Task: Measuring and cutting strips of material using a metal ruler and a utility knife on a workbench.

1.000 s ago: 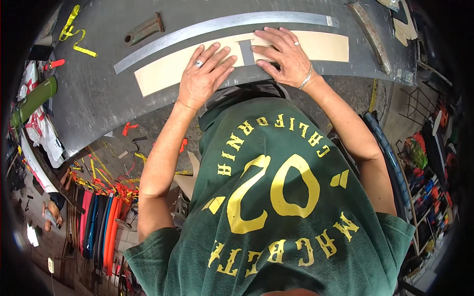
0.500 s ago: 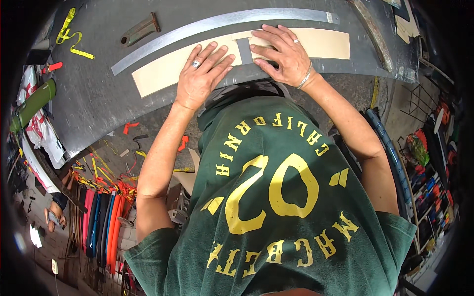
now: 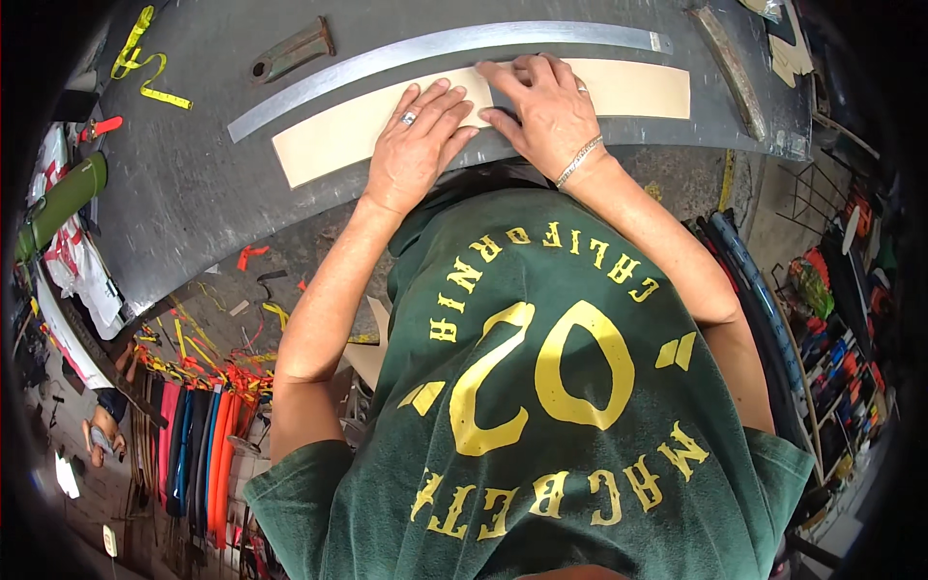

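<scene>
Two flat cream-coloured strips, the left strip (image 3: 333,143) and the right strip (image 3: 643,89), lie almost end to end on the dark worktable. My left hand (image 3: 418,145) rests flat on the inner end of the left strip, fingers extended and holding nothing. Over the inner end of the right strip is my right hand (image 3: 551,111), its index finger and thumb spread apart near the join. Its other fingers are bent, and it partly hides the join. Just beyond both strips lies a long metal ruler (image 3: 445,43).
The dark worktable (image 3: 184,193) carries a rusty metal bar tool (image 3: 293,53) at the far left, a yellow tape measure (image 3: 130,58) and a long worn bar (image 3: 730,72) at the right. Coloured strips (image 3: 193,445) hang below left. Rolls (image 3: 759,280) stand at the right.
The grey gap between the two cream strips has closed up as their inner ends came together. My right hand has shifted left, its fingers more bent; my left hand has moved slightly right.
</scene>
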`<state>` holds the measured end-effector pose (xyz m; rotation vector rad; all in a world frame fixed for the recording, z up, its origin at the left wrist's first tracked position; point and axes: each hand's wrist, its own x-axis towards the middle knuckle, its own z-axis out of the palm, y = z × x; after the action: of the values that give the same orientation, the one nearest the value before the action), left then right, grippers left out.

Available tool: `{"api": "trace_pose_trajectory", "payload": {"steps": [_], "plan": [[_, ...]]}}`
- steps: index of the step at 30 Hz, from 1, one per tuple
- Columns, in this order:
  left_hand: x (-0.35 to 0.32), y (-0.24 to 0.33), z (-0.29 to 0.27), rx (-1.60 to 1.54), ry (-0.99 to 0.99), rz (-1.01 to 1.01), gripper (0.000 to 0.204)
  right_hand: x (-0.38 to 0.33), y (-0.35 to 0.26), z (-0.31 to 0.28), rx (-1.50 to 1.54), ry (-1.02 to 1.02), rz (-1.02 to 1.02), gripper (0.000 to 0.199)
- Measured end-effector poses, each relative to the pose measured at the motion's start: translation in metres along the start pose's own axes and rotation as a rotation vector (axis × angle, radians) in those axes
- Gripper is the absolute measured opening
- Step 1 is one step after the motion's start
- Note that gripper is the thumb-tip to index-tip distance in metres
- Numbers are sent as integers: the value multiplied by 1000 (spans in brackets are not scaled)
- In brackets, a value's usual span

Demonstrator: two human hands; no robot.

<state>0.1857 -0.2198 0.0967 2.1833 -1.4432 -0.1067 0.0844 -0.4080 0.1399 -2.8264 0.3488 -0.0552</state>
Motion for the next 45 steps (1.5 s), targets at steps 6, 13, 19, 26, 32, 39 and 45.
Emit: {"api": "trace_pose_trajectory", "payload": {"steps": [6, 13, 19, 26, 32, 39, 45], "plan": [[16, 15, 3, -75, 19, -14, 33, -10, 17, 5, -113, 2, -50, 46], [40, -45, -38, 0, 98, -63, 33, -20, 46, 0, -109, -43, -51, 46], [55, -103, -71, 275, 112, -38, 45, -23, 65, -6, -114, -47, -67, 52], [68, -102, -63, 163, 5, -120, 49, -27, 81, -7, -150, -35, -73, 53], [45, -3, -65, 54, -68, 32, 46, -37, 85, -5, -166, -31, -54, 53], [14, 5, -37, -19, -97, -76, 46, -37, 84, -12, -123, -36, -70, 53], [-8, -10, -59, -35, -135, -150, 48, -40, 88, -10, -173, -34, -52, 53]]}}
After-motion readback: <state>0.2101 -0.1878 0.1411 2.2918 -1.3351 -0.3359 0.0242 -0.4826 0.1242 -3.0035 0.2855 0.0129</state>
